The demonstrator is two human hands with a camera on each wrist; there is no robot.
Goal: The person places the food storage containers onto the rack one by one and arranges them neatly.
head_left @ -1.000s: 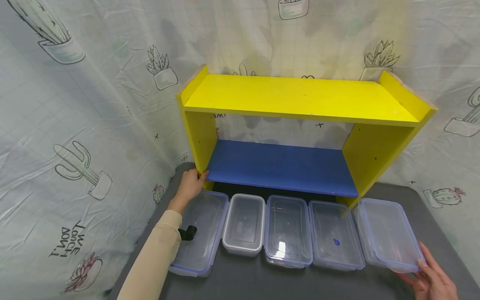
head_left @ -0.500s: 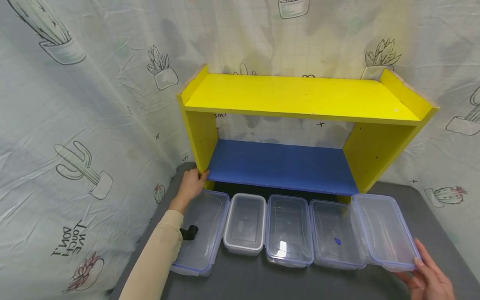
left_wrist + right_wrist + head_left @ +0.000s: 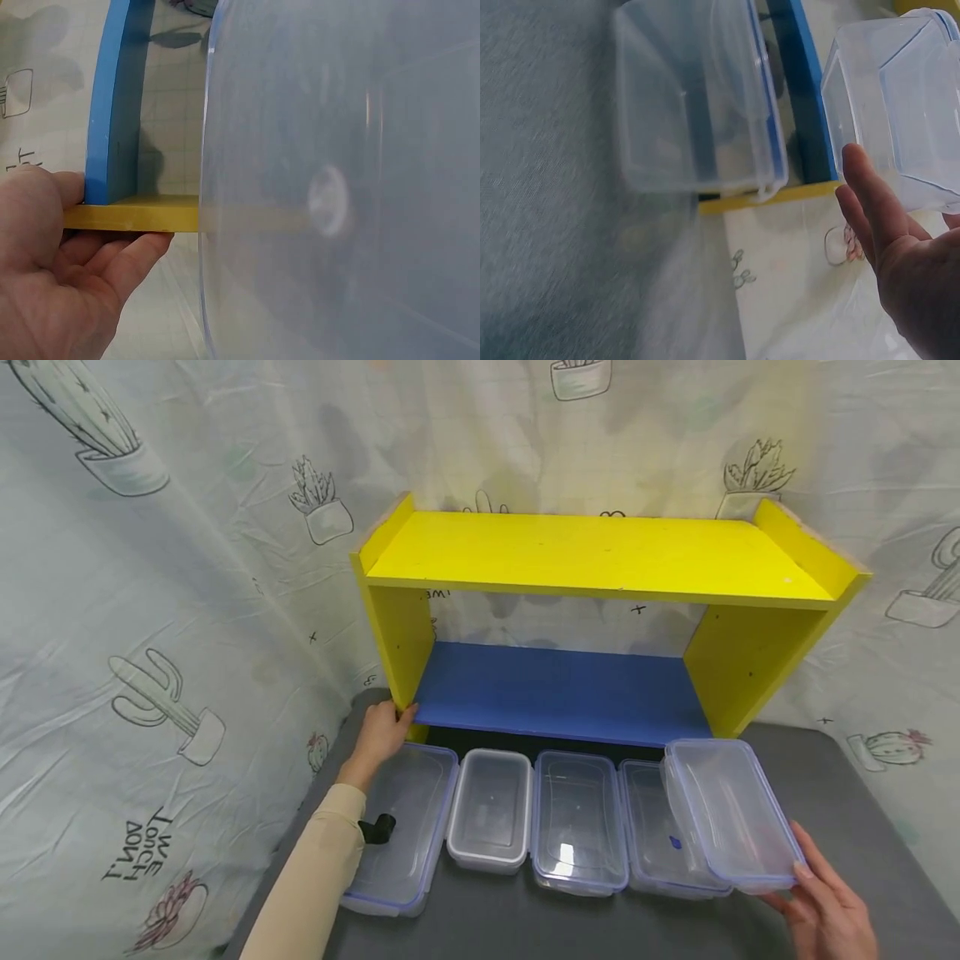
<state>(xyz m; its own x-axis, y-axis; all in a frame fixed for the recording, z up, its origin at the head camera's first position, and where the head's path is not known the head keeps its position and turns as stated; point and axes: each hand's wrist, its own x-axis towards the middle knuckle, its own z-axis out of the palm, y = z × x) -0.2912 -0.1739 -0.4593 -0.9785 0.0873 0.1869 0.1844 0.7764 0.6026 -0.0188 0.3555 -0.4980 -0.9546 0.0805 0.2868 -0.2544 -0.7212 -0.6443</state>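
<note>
My left hand (image 3: 381, 732) grips the lower left side panel of a yellow shelf unit (image 3: 607, 547), beside the front corner of its blue shelf board (image 3: 558, 693). In the left wrist view, thumb and fingers lie on opposite sides of the yellow panel (image 3: 131, 217). My right hand (image 3: 828, 897) holds a clear plastic food container (image 3: 738, 814) with a blue-rimmed lid by its near right corner. In the right wrist view, its fingers (image 3: 877, 202) are under the raised container. It hangs tilted above a similar container (image 3: 652, 835), partly covering it.
Along the shelf's front on the grey tabletop (image 3: 555, 931) stand a wide blue-rimmed container (image 3: 405, 843), a smaller white-rimmed one (image 3: 491, 810) and another blue-rimmed one (image 3: 577, 818). A cactus-print cloth (image 3: 247, 635) hangs behind and at the left.
My right hand has carried its container leftward, from beside the rightmost standing container to above it. My left hand has stayed on the shelf panel.
</note>
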